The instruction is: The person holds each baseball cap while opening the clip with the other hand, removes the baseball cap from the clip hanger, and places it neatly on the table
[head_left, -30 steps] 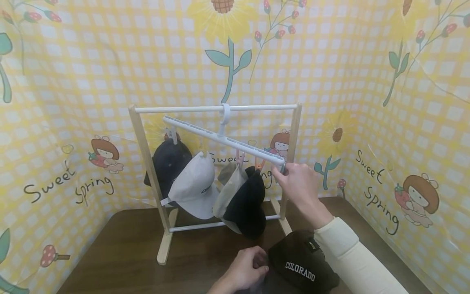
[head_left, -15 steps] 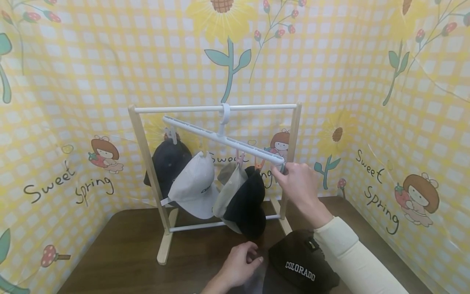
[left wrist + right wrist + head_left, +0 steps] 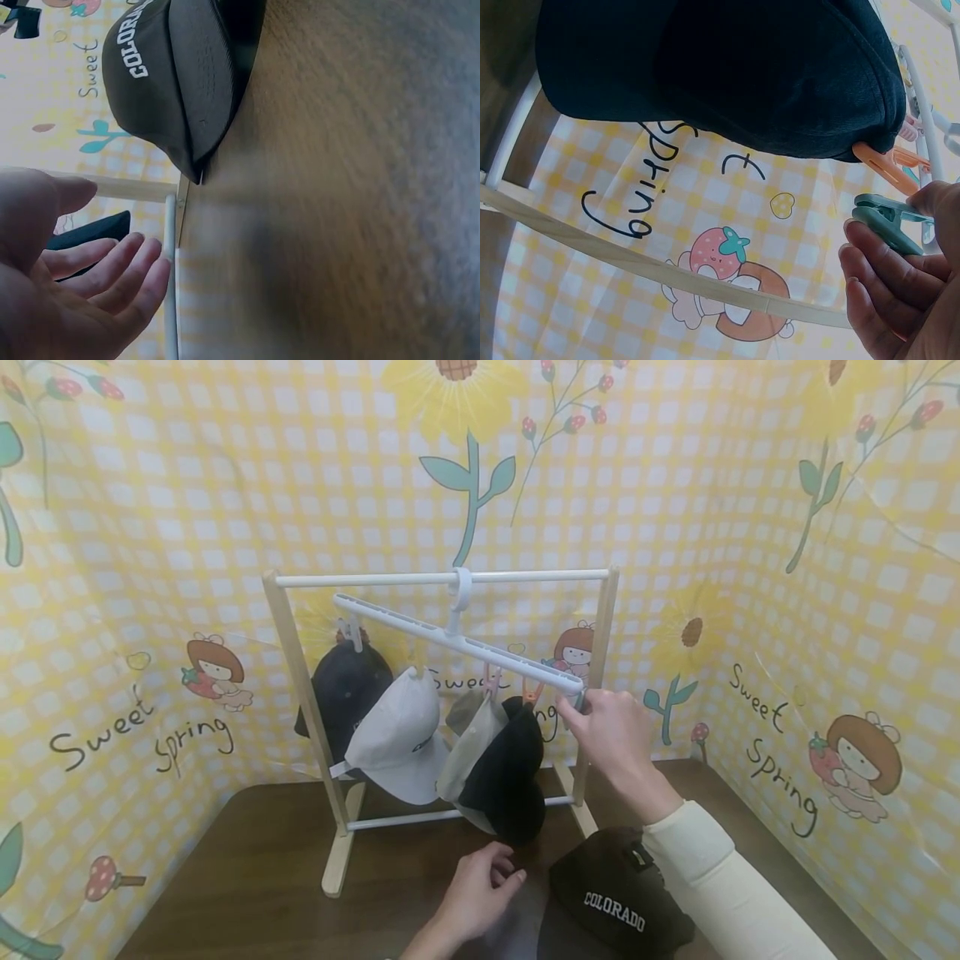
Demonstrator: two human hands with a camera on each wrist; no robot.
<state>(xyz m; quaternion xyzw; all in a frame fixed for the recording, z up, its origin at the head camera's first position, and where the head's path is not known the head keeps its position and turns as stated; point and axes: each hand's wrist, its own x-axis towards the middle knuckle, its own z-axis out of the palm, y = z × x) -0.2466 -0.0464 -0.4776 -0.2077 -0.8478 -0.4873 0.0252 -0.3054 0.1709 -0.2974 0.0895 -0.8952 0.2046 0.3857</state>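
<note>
My right hand (image 3: 611, 731) pinches a green clip (image 3: 889, 225) at the low right end of a tilted white clip hanger (image 3: 420, 628). An orange clip (image 3: 885, 166) beside it holds a black cap (image 3: 506, 785). Along the hanger also hang a beige cap (image 3: 468, 760), a white cap (image 3: 397, 743) and a dark cap (image 3: 345, 685). Just over the table, my left hand (image 3: 480, 889) has loosely bent fingers with nothing between them. To its right lies a dark brown cap (image 3: 607, 885) lettered COLORADO, partly behind my right sleeve in the head view.
A wooden rack (image 3: 298, 677) with a white top rod (image 3: 360, 581) carries the hanger. Its feet stand on a dark brown table (image 3: 247, 860). Yellow checked cloth (image 3: 187, 527) with printed flowers covers the walls at the back and both sides.
My left hand has shifted left and slightly forward, away from the brown cap, its fingers a little looser. The right hand stays at the green clip, and the hanger keeps its tilt.
</note>
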